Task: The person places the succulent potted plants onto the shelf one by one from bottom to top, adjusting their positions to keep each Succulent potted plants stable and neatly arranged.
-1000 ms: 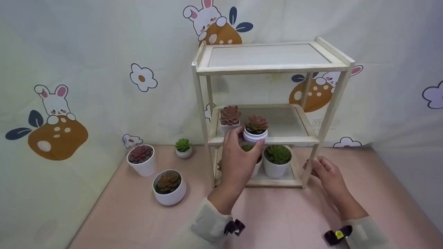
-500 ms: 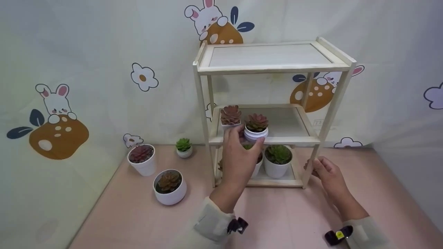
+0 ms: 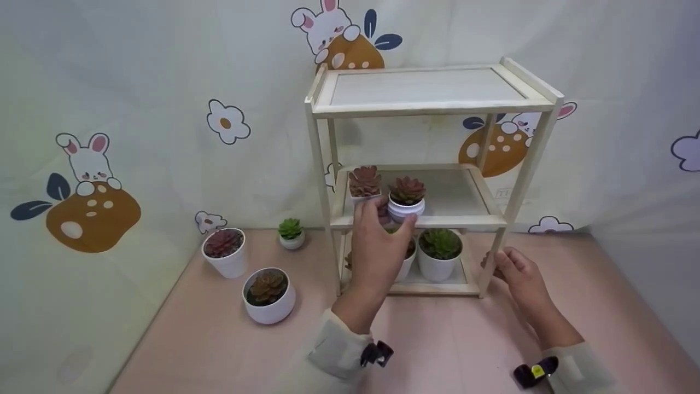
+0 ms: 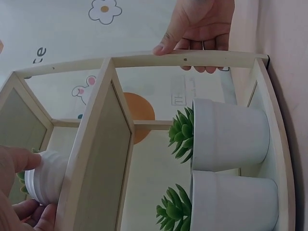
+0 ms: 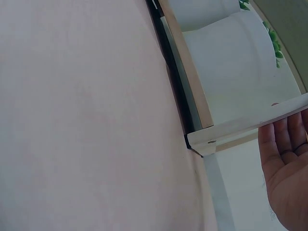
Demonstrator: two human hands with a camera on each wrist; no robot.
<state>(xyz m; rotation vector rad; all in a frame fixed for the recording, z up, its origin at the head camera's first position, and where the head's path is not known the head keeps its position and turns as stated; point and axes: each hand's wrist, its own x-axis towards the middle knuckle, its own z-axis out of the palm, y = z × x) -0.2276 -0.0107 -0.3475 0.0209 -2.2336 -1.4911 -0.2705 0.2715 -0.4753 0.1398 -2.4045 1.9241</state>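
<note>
Pale cloth printed with rabbits and flowers hangs behind everything on my head feed, and below it spreads a pink table. Right of centre, a three-tiered wooden rack stands upright on the table. I have the right hand gripping its front right post low down, thumb on the near side and fingers round behind, while the left hand is up at the middle shelf. On the bottom shelf I make out two white pots with green plants, side by side, plus part of another plant mostly hidden by the left hand. Left of the rack, a red-plant pot and a brown-plant bowl stand near each other on the table. A square-rimmed pot is at the middle shelf's left. Just right of it, the ribbed pot with its reddish plant is upright at the front edge, pinched between left thumb and fingers; I cannot tell whether its base touches the board. Smallest is the green-plant pot, on the table near the cloth.
</note>
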